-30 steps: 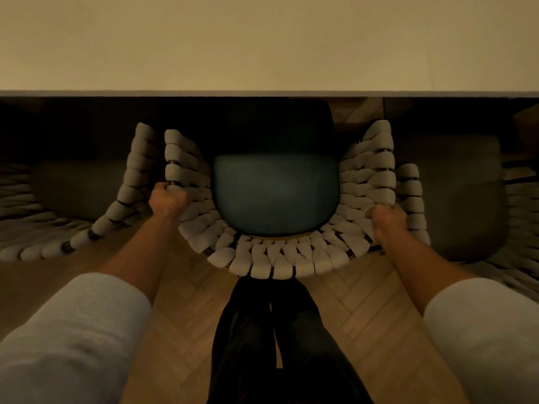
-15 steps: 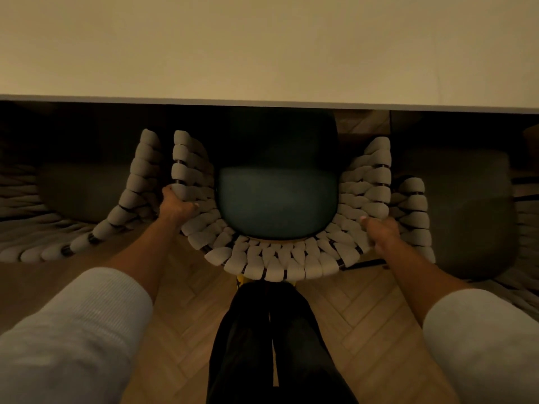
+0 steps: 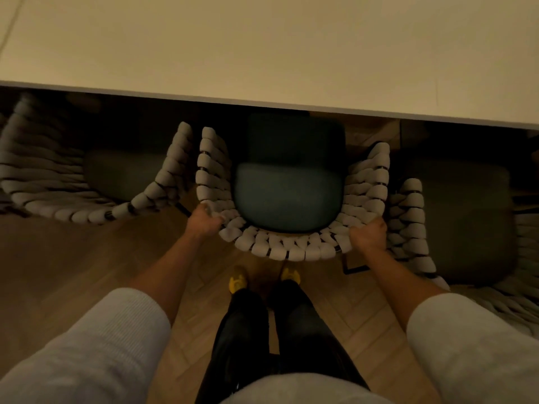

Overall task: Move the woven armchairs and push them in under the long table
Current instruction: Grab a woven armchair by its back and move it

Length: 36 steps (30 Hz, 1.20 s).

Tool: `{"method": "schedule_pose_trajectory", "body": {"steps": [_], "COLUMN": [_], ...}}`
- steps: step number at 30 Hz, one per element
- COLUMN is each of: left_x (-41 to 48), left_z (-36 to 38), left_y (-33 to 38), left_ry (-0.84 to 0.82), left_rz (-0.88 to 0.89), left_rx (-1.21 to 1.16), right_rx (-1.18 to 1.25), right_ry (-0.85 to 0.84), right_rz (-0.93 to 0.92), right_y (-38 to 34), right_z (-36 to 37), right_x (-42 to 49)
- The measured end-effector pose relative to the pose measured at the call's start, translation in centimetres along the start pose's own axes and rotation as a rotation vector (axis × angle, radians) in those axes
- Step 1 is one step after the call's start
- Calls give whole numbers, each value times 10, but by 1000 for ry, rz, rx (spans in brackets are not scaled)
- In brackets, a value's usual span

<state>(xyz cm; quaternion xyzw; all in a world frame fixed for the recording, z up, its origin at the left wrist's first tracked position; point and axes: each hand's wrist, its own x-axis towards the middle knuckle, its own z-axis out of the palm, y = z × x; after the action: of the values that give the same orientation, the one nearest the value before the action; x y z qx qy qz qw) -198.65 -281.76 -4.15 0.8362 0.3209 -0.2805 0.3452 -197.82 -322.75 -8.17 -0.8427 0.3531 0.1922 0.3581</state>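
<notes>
Stands right behind the middle armchair [image 3: 280, 249], at the table's [image 3: 262, 53] near edge. Faces its woven back, curving just in front of both hands, with the front of its dark cushion [image 3: 288, 196] in shadow at the table edge and the arm tips just short of that edge. Grips the woven rim at the back's left bend with the left hand [image 3: 204, 221], fingers curled over the top and into the weave. Clamps the right hand [image 3: 369, 236] the same way round the rim at the right bend. Reaches with both forearms bare and extended. Has 2 more chairs flanking: the left armchair [image 3: 87, 205] almost touching the middle one's left arm, the right armchair [image 3: 408, 223] just beside its right arm, both against the same edge. Plants yellow shoes [image 3: 237, 279] on the wood floor [image 3: 73, 258] just behind the chair back.
</notes>
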Motion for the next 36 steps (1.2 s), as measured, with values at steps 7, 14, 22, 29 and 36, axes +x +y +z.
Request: {"method": "schedule_pose_trajectory", "body": {"steps": [7,14,22,29,36], "left_x": [-17,-14,-6,70,143], "left_z": [-12,-49,-105,-174,-204], "left_y": [-34,-89,-149,-210,-250], "left_ry": [-83,-123,-44,230,297], "left_rz": [55,126,381,496,538], "left_rx": [34,72,249,556,833], "right_rx": [-189,-122,-248,-585,-860], "right_ry": [6,1,29,93,241], "right_rz": [-58,-124,-329,-422,-391], "right_y": [0,7,-11,-32,-51], "right_z": [26,72,162,230,258], "right_x": [-56,-107,-179,-173,-159]}}
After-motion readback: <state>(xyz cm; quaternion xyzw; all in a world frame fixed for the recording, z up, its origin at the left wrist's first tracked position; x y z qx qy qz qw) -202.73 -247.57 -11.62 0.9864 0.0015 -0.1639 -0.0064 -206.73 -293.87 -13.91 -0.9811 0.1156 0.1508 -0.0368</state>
